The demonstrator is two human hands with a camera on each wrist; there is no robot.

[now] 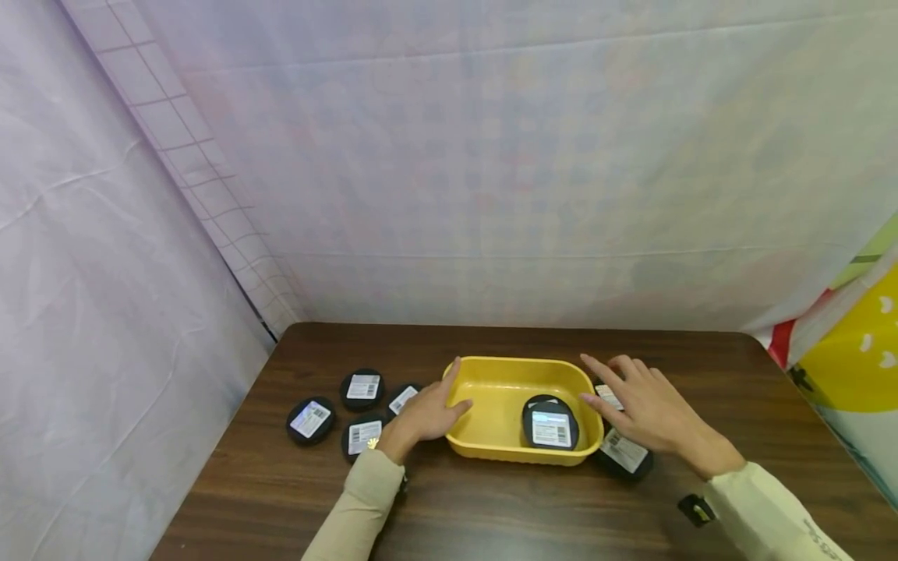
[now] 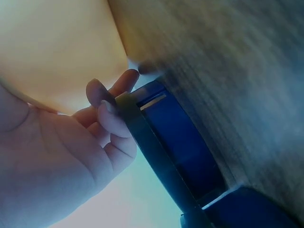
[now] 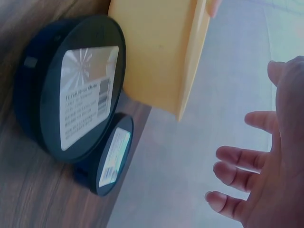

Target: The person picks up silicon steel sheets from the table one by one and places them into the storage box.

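Observation:
A yellow plastic basket [image 1: 491,450] stands mid-table, with black round flat cases [image 1: 551,428] overlapping in its right half, white barcode labels up. My left hand [image 1: 426,411] is at the basket's left rim, index finger stretched along it and thumb over the inside. In the left wrist view its other fingers are loosely bent, overlapping the edge of a dark case [image 2: 183,142]. My right hand [image 1: 648,411], fingers spread, hovers by the basket's right end, above two labelled cases [image 1: 626,453]. The right wrist view shows these cases [image 3: 88,95] beside the basket, with the fingers apart from them.
Several more black round cases [image 1: 311,421] lie on the brown wooden table [image 1: 491,514], left of the basket. White cloth [image 1: 519,171] hangs behind the table and along its left side. A yellow and red patterned cloth [image 1: 852,351] hangs at the right edge.

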